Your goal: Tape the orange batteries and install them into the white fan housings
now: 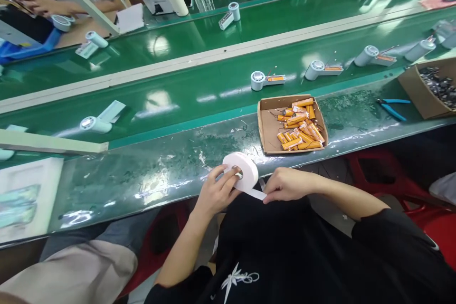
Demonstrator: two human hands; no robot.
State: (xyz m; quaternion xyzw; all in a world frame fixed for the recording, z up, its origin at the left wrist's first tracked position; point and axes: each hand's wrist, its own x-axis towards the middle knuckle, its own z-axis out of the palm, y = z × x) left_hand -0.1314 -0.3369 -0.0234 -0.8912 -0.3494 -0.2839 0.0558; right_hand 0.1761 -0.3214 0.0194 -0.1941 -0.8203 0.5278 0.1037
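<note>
Bright, even overhead light; white glare patches streak the glossy green conveyor belt [213,90] and the bench edge [160,171]; shadows stay soft; wide-angle distortion bends the edges; far corners blur slightly.

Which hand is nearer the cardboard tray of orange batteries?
The right hand. It sits just below the tray, pinching the tape's loose end, while the left hand holds the tape roll farther left.

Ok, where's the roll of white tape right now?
The roll of white tape sits low and centre in the head view, held in the left hand at the bench edge, while the right hand pulls its free strip; the cardboard tray lies just beyond.
</note>
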